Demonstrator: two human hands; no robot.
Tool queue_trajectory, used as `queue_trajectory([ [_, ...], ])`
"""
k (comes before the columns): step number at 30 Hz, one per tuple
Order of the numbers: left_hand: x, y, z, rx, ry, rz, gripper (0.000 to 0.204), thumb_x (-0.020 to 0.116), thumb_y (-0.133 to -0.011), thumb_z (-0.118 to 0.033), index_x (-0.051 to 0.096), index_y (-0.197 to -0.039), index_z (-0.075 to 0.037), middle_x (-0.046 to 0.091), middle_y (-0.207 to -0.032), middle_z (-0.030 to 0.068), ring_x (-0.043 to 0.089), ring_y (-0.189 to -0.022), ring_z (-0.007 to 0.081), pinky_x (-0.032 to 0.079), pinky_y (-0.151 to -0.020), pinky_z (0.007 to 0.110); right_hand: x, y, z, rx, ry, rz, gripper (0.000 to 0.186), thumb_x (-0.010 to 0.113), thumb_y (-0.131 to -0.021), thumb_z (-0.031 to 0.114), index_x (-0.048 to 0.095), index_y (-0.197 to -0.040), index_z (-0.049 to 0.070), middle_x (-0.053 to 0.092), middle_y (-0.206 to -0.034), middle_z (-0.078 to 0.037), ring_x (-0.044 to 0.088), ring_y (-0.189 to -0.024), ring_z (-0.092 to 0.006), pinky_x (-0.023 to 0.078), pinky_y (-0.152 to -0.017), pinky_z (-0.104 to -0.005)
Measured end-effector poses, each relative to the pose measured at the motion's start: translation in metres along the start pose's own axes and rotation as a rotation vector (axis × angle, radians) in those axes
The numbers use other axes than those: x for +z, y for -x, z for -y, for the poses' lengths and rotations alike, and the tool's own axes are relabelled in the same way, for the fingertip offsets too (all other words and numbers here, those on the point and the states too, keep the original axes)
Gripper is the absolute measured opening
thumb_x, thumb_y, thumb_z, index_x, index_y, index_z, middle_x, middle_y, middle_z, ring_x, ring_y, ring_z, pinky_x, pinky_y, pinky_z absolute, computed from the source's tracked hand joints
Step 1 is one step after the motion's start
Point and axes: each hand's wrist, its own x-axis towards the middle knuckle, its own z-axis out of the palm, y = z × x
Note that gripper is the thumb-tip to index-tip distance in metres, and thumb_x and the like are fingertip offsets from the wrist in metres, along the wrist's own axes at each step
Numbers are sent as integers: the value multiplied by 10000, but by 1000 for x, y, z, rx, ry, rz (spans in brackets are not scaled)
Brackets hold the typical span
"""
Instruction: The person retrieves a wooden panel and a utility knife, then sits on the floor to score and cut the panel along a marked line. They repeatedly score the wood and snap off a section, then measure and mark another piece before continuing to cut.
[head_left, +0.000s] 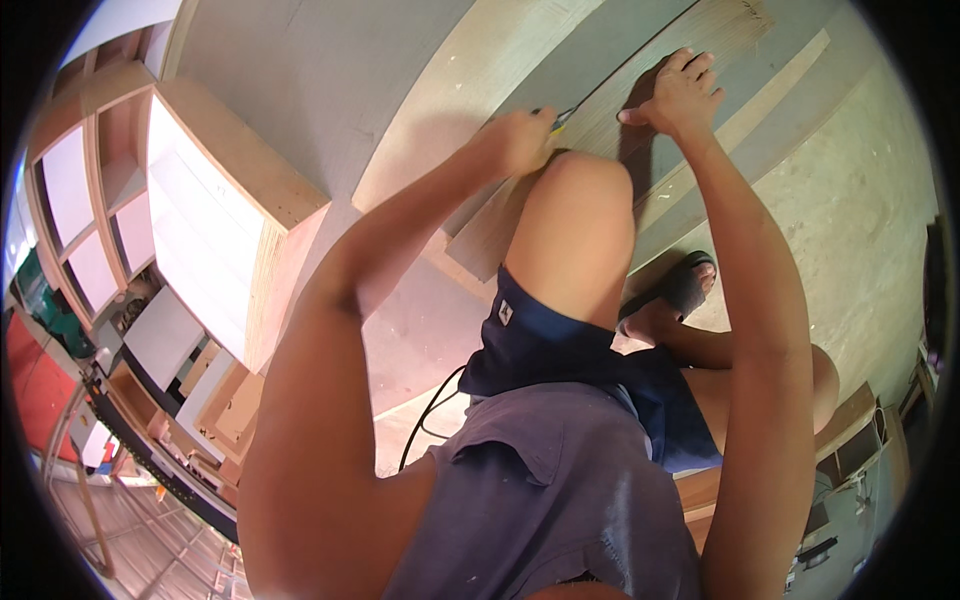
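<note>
Brown long wooden plank (600, 115) slanting across a flat grey surface (590, 60), partly hidden behind a bent bare knee (590, 190). At its left edge, left hand (518, 143) with grip closed around a small yellow-and-black tool (559, 127), thin-tipped. Over its right edge, right hand (685, 98), grip wide, fingers spread, contact impossible to tell. Farther right, a narrow pale wooden strip (770, 100).

1. Cabinet (240, 150): wooden carcass, broad white face (205, 230), several compartments.
2. Floor (840, 230): pale, speckled, scuffed; well to the right of the cabinet.
3. Wooden frame (232, 405): shallow; just below the cabinet.
4. Red surface (38, 385): kind unclear; below and left of the cabinet.
5. Wooden box (850, 413): far right of the cabinet, lower.
6. Light: bright on the cabinet's white face.
</note>
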Motion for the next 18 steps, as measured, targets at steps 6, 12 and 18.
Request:
queue_trajectory([
  [6,50,160,21,-426,109,140,264,532,-990,-247,474,-1141,-39,665,-784,264,656,-757,490,513,-677,586,11,5,-4,21,-55,-37,1383,922,-600,551,138,-1572,-45,171,-1611,-337,264,-1486,-434,261,-1152,-622],
  [12,100,274,58,-539,-16,289,306,496,-1003,-274,484,-1174,-20,685,-808,269,679,-717,467,521,-662,600,-1,11,1,8,-56,19,1391,922,-604,548,123,-1571,-54,142,-1622,-333,223,-1498,-453,229,-1161,-638],
  [18,-3,129,71,-441,-28,522,379,438,-1017,-283,581,-1204,14,710,-848,240,702,-600,368,589,-623,464,-23,10,4,15,-88,110,1414,923,-603,559,106,-1569,-72,121,-1625,-340,197,-1512,-450,236,-1186,-590],
])
